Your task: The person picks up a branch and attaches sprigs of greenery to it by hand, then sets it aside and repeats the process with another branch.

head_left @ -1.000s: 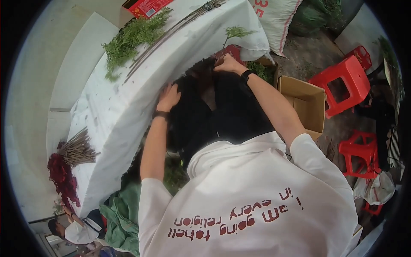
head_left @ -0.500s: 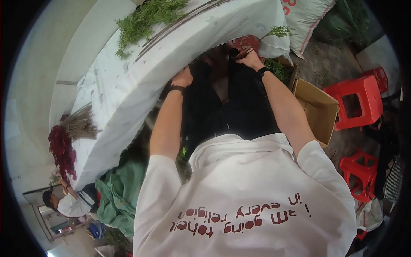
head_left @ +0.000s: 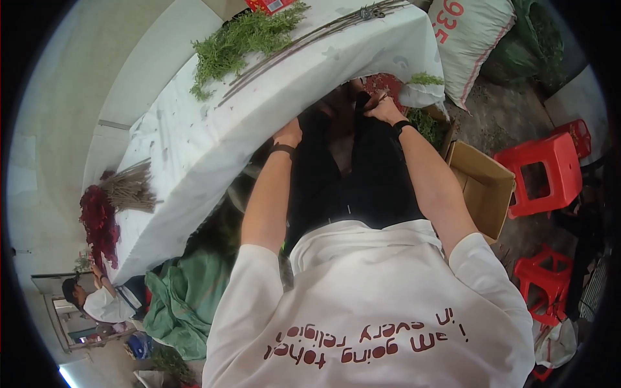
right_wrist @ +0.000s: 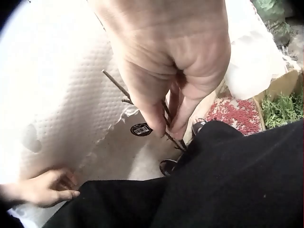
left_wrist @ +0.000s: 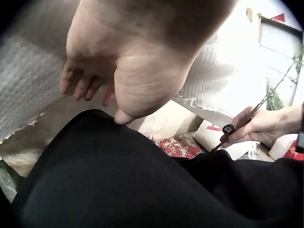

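Hands apart, twig near cloth edge

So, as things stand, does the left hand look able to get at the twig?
Probably yes. The left hand seems to hold nothing, and nothing shows in the way between it and the twig. The right hand pinches the twig, but one bare end sticks out past its fingers.

From here I'm seeing a pale wall rising on the left, with a white-covered table running near it. On the right, red stools are standing on a dull, dark floor. Left, a bright light is glowing near a framed opening.
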The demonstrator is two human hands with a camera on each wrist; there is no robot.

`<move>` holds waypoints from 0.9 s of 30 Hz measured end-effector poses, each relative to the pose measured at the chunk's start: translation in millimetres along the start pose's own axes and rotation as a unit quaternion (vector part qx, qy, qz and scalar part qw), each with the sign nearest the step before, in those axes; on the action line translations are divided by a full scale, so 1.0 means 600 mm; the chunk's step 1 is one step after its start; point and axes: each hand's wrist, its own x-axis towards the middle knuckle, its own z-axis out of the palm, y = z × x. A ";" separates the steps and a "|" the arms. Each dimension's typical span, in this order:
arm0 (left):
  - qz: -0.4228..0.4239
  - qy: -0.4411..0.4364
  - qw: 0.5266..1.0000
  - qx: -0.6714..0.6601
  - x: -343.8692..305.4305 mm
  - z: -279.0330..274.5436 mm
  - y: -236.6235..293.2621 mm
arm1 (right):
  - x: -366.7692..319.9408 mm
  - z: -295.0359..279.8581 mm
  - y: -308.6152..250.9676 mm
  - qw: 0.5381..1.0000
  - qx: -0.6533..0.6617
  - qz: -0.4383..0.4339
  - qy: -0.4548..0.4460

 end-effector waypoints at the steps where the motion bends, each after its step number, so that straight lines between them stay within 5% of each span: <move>1: -0.001 0.003 1.000 -0.001 -0.001 -0.006 0.003 | -0.002 -0.001 -0.004 1.000 -0.003 0.001 -0.003; 9: 0.028 0.021 0.999 -0.023 0.001 -0.028 0.037 | 0.016 0.025 -0.005 1.000 -0.004 -0.006 0.002; 13: 0.139 -0.115 0.983 -0.024 0.014 -0.046 0.067 | 0.009 0.028 -0.059 0.998 0.002 -0.052 -0.032; 16: 0.237 -0.080 0.953 -0.171 -0.002 -0.064 0.087 | -0.019 -0.001 -0.132 0.993 0.011 -0.089 -0.081; 18: 0.267 -0.060 0.888 -0.369 -0.012 -0.089 0.095 | -0.040 -0.016 -0.167 0.986 0.012 -0.119 -0.115; 22: 0.250 -0.112 0.849 -0.452 -0.046 -0.188 0.089 | -0.086 -0.040 -0.248 0.982 0.056 -0.108 -0.144; 27: 0.224 -0.076 0.799 -0.552 -0.066 -0.293 0.076 | -0.105 -0.060 -0.372 0.977 0.103 -0.102 -0.154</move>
